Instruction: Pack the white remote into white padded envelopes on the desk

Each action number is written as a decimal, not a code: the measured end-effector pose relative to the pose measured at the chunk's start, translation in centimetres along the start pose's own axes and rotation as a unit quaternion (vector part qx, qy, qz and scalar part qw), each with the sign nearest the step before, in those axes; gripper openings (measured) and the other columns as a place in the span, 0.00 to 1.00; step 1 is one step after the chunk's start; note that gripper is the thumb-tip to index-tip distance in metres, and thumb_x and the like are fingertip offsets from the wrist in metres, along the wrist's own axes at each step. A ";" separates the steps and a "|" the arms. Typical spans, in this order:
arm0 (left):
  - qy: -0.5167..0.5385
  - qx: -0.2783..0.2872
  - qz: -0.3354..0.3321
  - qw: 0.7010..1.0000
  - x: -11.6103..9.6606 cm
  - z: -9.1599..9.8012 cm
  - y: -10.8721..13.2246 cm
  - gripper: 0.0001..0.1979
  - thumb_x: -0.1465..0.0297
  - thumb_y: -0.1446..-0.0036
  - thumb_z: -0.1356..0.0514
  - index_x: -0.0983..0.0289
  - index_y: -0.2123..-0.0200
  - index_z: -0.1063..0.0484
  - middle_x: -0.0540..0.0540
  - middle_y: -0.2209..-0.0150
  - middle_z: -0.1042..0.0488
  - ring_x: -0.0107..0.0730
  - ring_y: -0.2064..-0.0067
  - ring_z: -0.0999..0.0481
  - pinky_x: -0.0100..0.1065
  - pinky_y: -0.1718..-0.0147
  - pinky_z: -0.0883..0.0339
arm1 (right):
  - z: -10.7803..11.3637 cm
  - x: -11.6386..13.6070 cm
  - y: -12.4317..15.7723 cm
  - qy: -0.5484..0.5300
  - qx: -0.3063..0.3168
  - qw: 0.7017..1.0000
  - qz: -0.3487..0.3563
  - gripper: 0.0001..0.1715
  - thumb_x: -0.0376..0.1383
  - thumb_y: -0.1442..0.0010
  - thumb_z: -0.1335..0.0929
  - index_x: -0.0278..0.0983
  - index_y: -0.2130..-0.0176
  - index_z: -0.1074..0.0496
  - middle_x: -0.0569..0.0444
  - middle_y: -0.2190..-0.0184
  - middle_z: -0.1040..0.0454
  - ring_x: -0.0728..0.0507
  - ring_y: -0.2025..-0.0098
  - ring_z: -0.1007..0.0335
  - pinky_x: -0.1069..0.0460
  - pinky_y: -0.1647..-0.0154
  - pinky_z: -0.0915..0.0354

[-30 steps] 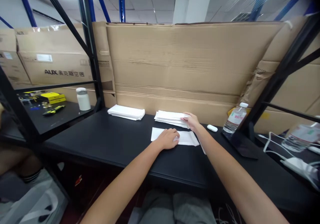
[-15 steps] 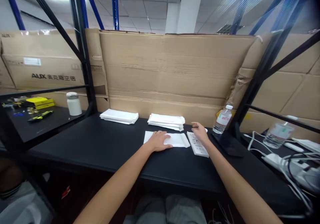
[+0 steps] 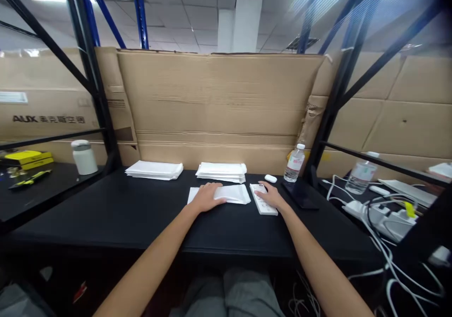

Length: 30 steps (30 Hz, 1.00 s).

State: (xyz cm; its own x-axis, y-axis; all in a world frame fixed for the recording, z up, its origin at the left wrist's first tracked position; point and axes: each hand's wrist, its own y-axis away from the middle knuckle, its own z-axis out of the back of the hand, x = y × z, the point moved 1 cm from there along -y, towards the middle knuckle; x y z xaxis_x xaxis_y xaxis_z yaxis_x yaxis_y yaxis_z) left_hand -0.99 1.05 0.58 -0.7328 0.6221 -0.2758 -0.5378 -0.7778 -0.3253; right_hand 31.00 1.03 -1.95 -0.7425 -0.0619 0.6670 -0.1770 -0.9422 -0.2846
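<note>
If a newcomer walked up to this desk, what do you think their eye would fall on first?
Probably the large tan corrugated cardboard sheet standing behind the black desk. Along the desk's back edge lie a stack of flat white packets and a second stack. Nearer, the left hand rests on a single white packet, and the right hand on a white numeric keypad.
</note>
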 end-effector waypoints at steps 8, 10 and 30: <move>0.043 0.004 0.023 0.999 0.4 -0.3 0.0 0.33 0.47 0.47 0.44 0.57 0.42 0.38 0.55 0.43 0.33 0.49 0.45 0.35 0.45 0.46 0.45 | 0.9 1.0 0.6 -0.243 -0.070 0.967 -0.033 0.37 0.38 0.59 0.25 0.40 0.48 0.30 0.47 0.48 0.31 0.38 0.52 0.29 0.44 0.52 0.33; 0.044 0.008 0.024 0.999 0.6 -0.4 -0.1 0.33 0.47 0.47 0.43 0.57 0.43 0.38 0.56 0.45 0.32 0.49 0.45 0.34 0.44 0.46 0.45 | 0.8 1.2 0.8 -0.309 -0.056 0.946 -0.082 0.40 0.38 0.60 0.24 0.40 0.46 0.33 0.47 0.52 0.29 0.40 0.60 0.26 0.46 0.60 0.29; 0.055 0.017 0.008 0.998 0.5 -0.4 0.0 0.31 0.45 0.49 0.42 0.54 0.45 0.35 0.55 0.48 0.30 0.48 0.47 0.33 0.44 0.46 0.45 | 0.8 0.2 0.1 -0.436 -0.130 0.888 -0.062 0.26 0.45 0.58 0.24 0.37 0.61 0.29 0.50 0.70 0.22 0.40 0.67 0.24 0.48 0.68 0.29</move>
State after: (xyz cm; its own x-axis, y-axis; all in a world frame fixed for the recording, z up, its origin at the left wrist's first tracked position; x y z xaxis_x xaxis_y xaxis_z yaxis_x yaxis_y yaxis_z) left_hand -1.18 1.40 0.09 -0.6914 0.6148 -0.3794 -0.5425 -0.7886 -0.2894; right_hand 31.35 0.70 -1.31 0.0554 -0.3008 0.9521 -0.4498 -0.8588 -0.2452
